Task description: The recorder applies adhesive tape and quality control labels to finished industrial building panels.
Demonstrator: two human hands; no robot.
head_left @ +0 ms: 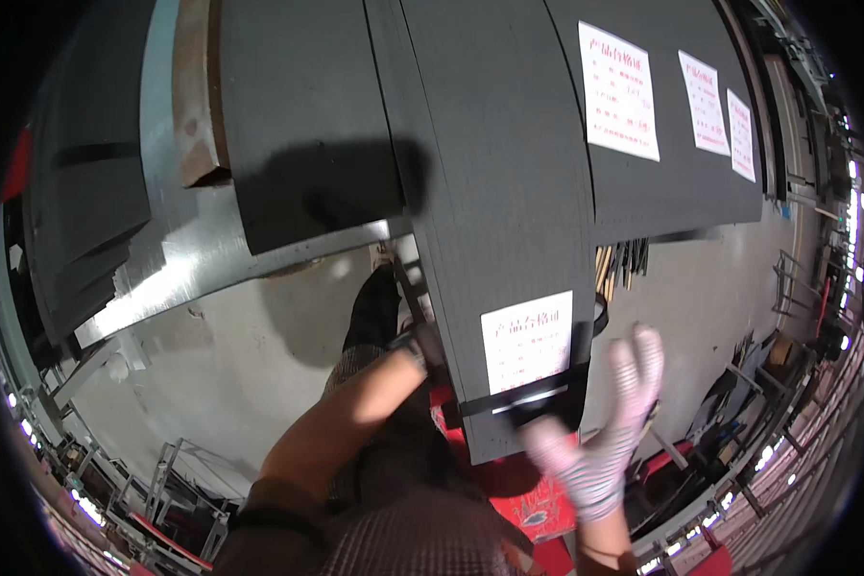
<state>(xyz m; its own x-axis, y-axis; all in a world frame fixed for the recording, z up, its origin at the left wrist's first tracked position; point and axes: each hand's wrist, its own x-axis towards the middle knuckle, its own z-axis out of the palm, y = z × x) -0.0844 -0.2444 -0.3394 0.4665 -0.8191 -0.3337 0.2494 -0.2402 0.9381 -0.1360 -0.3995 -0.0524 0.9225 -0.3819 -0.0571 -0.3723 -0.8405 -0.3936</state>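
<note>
A long dark grey panel (504, 230), perhaps the top of a stack, runs from the far side toward me. A white label with red print (528, 338) lies on its near end. Just below the label, a black band (475, 407) crosses the panel, with a shiny, blurred stretch toward its right. My right hand (595, 456), in a white striped glove, is at the panel's right edge beside the band, its fingers spread and its thumb toward the band. My left hand (424, 348) is against the panel's left edge, its fingers in shadow and mostly hidden.
More dark panels (307, 106) lie on a metal table (178, 264) at the left, beside a brown bar (197, 106). A panel at the right (677, 202) carries several labels. Thin strips (622, 264) hang below it. Something red (533, 499) stands under the near end.
</note>
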